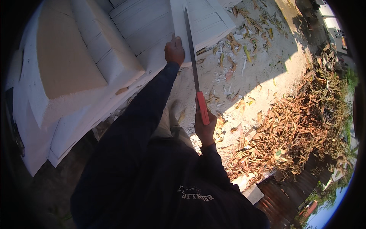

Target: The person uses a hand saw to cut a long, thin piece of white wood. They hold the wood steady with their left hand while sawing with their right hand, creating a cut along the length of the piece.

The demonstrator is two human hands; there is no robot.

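Saw: a handsaw with a long, narrow grey metal blade (192, 53) and a blocky red handle (203, 108); it stretches from the near middle to the far middle, handle at the near end.
Right hand: the right hand (205, 128) is wrapped around the red handle, grasping it firmly.
Left hand: the left hand (175, 50) rests on a long, flat white strip (178, 19) just left of the blade, fingers mostly curled and one pointing far; whether it grips the strip or only presses on it, I cannot tell.
Blade and strip: the blade runs along the right side of the strip; whether its teeth are in the material is unclear.
Far right of the blade: a flat white panel with thin lines across it (211, 23).
Left side: a large white block with a beige, curved-edged face (68, 49), among other white pieces.
Ground: pale, sandy ground (187, 84) scattered with small white fragments (227, 91), part shaded, part sunlit.
Right side: a wide heap of dry brown leaves (289, 129); nearer, a rusty brown corrugated sheet (282, 194).
Clothing: dark long sleeves (141, 110) and beige trousers (164, 126).
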